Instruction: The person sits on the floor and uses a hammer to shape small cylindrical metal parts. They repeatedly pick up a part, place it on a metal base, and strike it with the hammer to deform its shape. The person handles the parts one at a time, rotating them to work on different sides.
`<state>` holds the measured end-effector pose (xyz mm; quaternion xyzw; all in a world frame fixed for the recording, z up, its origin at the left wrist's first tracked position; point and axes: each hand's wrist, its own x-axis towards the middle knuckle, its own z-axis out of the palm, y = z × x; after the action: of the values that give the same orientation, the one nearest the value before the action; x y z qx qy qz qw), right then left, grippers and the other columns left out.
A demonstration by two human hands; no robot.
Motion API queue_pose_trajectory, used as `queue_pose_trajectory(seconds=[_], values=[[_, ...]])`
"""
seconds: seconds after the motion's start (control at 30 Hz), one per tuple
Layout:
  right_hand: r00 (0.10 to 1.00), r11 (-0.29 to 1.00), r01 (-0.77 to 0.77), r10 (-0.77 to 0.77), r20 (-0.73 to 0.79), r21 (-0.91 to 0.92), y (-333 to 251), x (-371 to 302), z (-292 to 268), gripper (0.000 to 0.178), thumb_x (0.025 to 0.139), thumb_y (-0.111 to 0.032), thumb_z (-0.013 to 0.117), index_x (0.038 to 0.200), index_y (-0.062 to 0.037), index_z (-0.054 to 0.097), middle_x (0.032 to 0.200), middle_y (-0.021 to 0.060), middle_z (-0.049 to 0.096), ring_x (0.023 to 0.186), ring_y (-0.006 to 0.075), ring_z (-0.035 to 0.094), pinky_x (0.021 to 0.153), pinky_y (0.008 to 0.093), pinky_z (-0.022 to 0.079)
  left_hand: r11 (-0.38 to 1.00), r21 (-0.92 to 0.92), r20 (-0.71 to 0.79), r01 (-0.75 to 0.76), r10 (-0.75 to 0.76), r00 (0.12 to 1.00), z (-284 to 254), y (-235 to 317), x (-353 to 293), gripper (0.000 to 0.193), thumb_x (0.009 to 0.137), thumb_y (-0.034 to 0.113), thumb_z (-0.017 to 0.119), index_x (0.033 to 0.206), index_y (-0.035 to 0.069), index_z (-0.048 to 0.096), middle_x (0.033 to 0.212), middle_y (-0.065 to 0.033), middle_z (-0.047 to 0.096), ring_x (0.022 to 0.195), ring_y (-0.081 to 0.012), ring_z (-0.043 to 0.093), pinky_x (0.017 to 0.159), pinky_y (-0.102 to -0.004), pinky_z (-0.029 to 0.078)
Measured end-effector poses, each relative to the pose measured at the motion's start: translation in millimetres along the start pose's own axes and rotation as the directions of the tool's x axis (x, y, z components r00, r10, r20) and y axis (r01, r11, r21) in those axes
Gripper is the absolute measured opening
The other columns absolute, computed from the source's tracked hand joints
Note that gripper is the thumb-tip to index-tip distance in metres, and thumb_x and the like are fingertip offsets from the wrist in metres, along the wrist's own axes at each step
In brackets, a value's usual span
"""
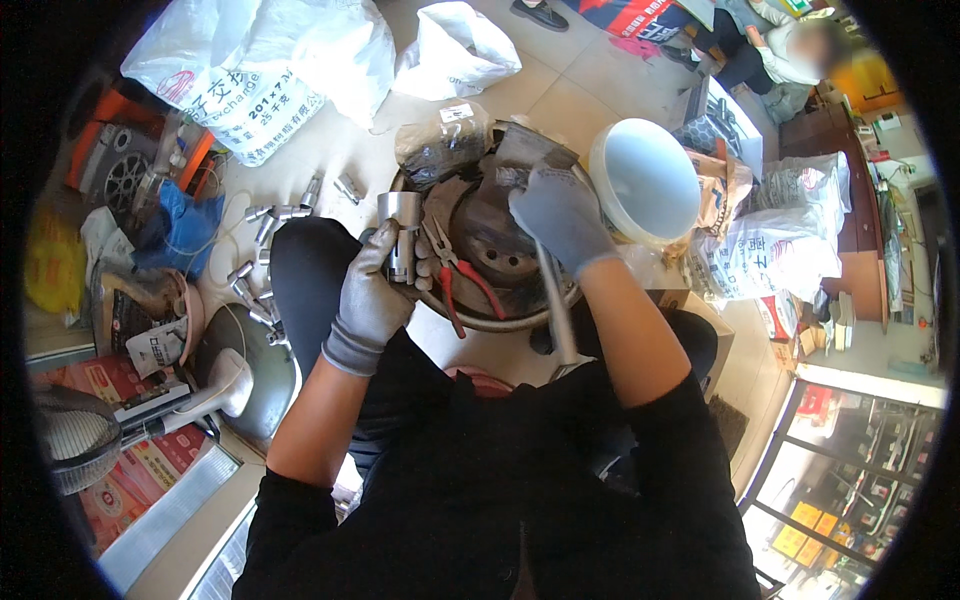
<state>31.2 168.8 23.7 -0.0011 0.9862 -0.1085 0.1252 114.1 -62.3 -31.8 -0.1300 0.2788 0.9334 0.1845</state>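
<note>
The floor [550,62] is finished in pale, glossy beige tiles with thin, straight joints. A reddish-brown wooden cabinet [868,215] is located at the far right. A pale wall section [895,342] adjoins it on the near side. A glazed panel [848,472] with dark framing is located at the near right; stocked shelving [903,440] is visible through the panes. Bright light shows at this panel and reflects from the tiles. A dark brown mat [727,427] lies at the near right. A caged fan [75,440] is positioned at the near left.
</note>
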Motion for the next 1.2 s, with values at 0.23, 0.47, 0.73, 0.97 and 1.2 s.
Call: queue_pose_trajectory(seconds=[0.23,0.47,0.73,0.97,1.2], values=[[0.945,0.977,-0.026,0.092,-0.312,0.211,25,-21,15,0.041,0.098,-0.036,0.05,0.102,0.0018,0.067,0.095,0.0223,0.071,0.093,0.0379,0.069,0.087,0.0478,0.052,1.0,0.021,-0.004,0.001,-0.001,1.0,0,3,0,0.035,0.1,0.041,0.054,0.111,0.009,0.058,0.086,-0.0051,0.062,0.072,-0.0191,0.058,0.064,-0.0315,0.047],[0.98,0.967,0.2,-0.2,-0.02,0.158,60,-113,106,0.034,0.093,-0.03,0.063,0.116,-0.0051,0.064,0.102,0.0142,0.064,0.095,0.0323,0.066,0.079,0.0442,0.056,0.964,0.183,-0.202,0.192,-0.155,0.967,-18,-23,-8,0.036,0.099,0.048,0.052,0.114,0.016,0.062,0.094,-0.0019,0.065,0.084,-0.0176,0.061,0.076,-0.0372,0.049],[0.913,0.901,0.407,-0.396,-0.096,0.15,12,-126,137,0.022,0.088,-0.019,0.064,0.104,-0.0045,0.064,0.093,0.0135,0.063,0.091,0.0286,0.065,0.07,0.042,0.056,0.966,0.205,-0.33,0.159,-0.085,0.94,-26,-54,-6,0.043,0.099,0.048,0.054,0.129,0.017,0.057,0.112,-0.0049,0.065,0.095,-0.0197,0.063,0.08,-0.0388,0.052],[0.955,0.936,0.296,-0.283,-0.091,0.191,29,-107,135,0.022,0.091,-0.023,0.063,0.104,-0.0054,0.062,0.093,0.0156,0.063,0.081,0.0302,0.068,0.067,0.0443,0.057,0.996,0.086,-0.326,-0.021,0.048,0.944,-29,-46,7,0.018,0.102,0.031,0.054,0.111,0.016,0.059,0.09,0.0002,0.063,0.08,-0.0142,0.062,0.072,-0.0331,0.054],[0.908,0.906,0.418,-0.419,0.003,-0.07,28,-81,162,0.022,0.086,-0.018,0.066,0.099,-0.0007,0.069,0.091,0.0114,0.068,0.081,0.024,0.069,0.061,0.0382,0.055,0.996,0.0,-0.231,-0.094,0.092,0.969,-28,-43,8,0.021,0.102,0.033,0.052,0.11,0.015,0.06,0.084,-0.0017,0.064,0.077,-0.0186,0.064,0.074,-0.0383,0.053]])
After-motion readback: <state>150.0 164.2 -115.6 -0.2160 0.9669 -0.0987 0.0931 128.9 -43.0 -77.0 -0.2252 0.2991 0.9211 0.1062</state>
